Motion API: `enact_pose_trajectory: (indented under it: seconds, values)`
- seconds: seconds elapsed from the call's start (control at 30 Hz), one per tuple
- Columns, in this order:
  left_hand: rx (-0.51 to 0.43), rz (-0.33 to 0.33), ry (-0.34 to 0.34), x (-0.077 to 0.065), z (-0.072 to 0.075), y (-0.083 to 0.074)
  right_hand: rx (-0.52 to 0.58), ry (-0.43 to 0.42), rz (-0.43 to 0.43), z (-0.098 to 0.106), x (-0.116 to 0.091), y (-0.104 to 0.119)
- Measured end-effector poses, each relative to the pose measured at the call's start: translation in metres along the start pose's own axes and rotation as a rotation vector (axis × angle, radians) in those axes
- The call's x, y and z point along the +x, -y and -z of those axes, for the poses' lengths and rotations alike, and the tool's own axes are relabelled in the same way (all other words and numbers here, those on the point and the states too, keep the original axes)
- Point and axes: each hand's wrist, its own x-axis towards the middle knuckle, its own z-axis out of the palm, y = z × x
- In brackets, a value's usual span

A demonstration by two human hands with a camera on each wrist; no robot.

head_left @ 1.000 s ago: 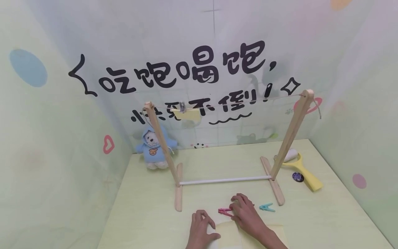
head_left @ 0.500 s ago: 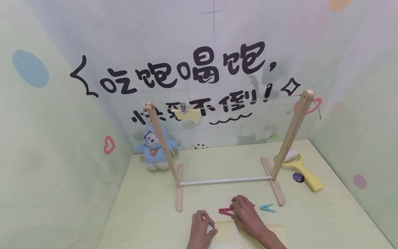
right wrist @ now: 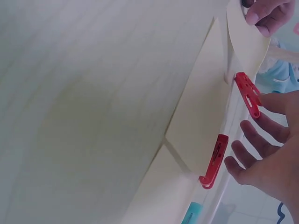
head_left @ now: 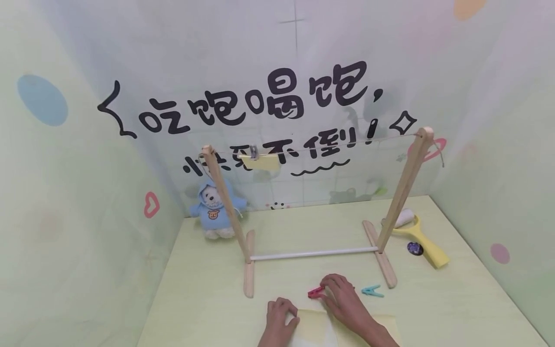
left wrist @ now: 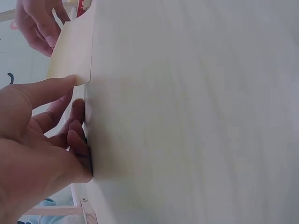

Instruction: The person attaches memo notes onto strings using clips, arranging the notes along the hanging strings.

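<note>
My left hand [head_left: 279,324] pinches the left edge of a pale yellow paper sheet [head_left: 311,326] between thumb and fingers. In the left wrist view the thumb lies on the sheet's corner, which is lifted off the table. My right hand [head_left: 347,303] holds a red clothespin [right wrist: 248,94] between thumb and index finger, just beyond the sheet's far edge; its other fingers are spread. Below that hand in the right wrist view, a second red clothespin [right wrist: 216,161] lies on the table. A teal clothespin [head_left: 373,290] lies to the right. More yellow sheets [right wrist: 198,107] lie flat nearby.
A wooden stand [head_left: 403,193] with a white crossbar [head_left: 314,253] holds a string, where a clip [head_left: 253,152] hangs another yellow paper [head_left: 265,163]. A plush toy [head_left: 214,212] sits back left. A yellow-handled roller [head_left: 429,248] and a dark round piece [head_left: 415,248] lie at right.
My left thumb has come in against the paper's edge and the sheet has shifted slightly. The red clothespin has turned and tilted in my right fingers.
</note>
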Motion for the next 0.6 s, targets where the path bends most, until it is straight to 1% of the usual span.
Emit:
enact_pose_trajectory:
  seconds: [0.03,0.13,0.2,0.27,0.37,0.53,0.6]
  values:
    - [-0.022,-0.003,-0.001,0.000,0.002,-0.001,0.029,-0.008,0.001,-0.001,0.000,-0.001]
    - [-0.103,0.050,0.034,0.002,0.009,-0.006,0.151,0.004,-0.027,-0.003,0.001,-0.006]
    - [-0.148,0.109,0.067,0.004,0.013,-0.010,0.217,0.026,-0.056,-0.003,0.002,-0.009]
    - [-0.185,0.164,0.095,0.007,0.016,-0.015,0.260,0.058,-0.090,0.000,0.003,-0.010]
    - [-0.202,0.190,0.107,0.009,0.020,-0.020,0.309,0.090,-0.124,0.006,0.008,-0.006]
    - [-0.223,0.211,0.094,0.010,0.021,-0.022,0.399,0.148,-0.225,0.022,0.019,0.001]
    - [-0.240,0.230,0.086,0.011,0.020,-0.022,0.396,0.140,-0.225,0.028,0.026,0.002]
